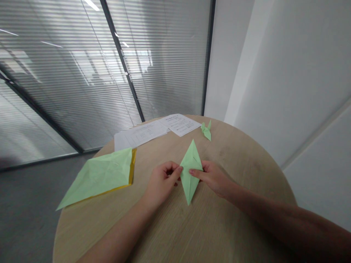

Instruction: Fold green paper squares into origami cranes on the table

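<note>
A light green sheet of paper, folded into a long diamond (pixel 191 157), is held between my two hands above the table. My left hand (pixel 164 177) pinches its left corner between thumb and fingers. From the other side, my right hand (pixel 210 175) grips the right corner, thumb lying flat across the front and fingers behind. A crease runs down the lower half of the diamond, and a small slit-like fold shows near its upper right edge. The fingers behind the paper are partly hidden.
A small green folded paper figure (pixel 206 130) stands toward the back of the round wooden table (pixel 233 153). Printed white sheets (pixel 142 134) lie at the far edge. On the left, a large green sheet (pixel 106 170) rests over something yellow (pixel 132 166), its corner overhanging the table edge.
</note>
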